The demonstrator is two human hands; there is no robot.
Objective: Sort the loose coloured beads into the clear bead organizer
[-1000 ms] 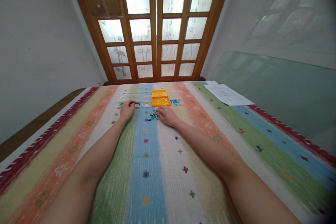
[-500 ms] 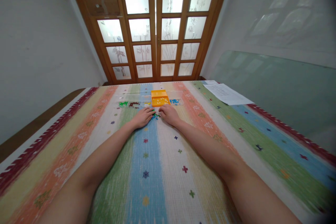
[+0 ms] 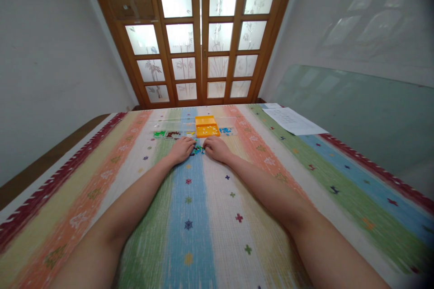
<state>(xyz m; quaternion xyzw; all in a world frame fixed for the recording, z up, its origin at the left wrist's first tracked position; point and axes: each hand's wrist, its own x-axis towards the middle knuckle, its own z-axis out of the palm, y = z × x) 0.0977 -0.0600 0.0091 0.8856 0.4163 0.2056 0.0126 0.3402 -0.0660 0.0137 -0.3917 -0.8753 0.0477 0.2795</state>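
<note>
1. Here's the left hand (image 3: 183, 150), fingers curled at the mixed small pieces (image 3: 198, 150); opening and hold, can't tell!
2. Opposite, the right hand (image 3: 216, 149) curls beside them too, its opening and hold (tiny stuff, this) unclear.
3. Just beyond, 1 open orange box (image 3: 206, 121) holds pale pieces (image 3: 209, 130).

Striped tablecloth (image 3: 230, 244): open orange box (image 3: 206, 120), clear containers (image 3: 165, 135), loose pieces (image 3: 198, 150), papers (image 3: 298, 123).

glossy orange plastic box (image 3: 207, 121); matt striped cloth (image 3: 190, 244); smooth white paper (image 3: 293, 121).
</note>
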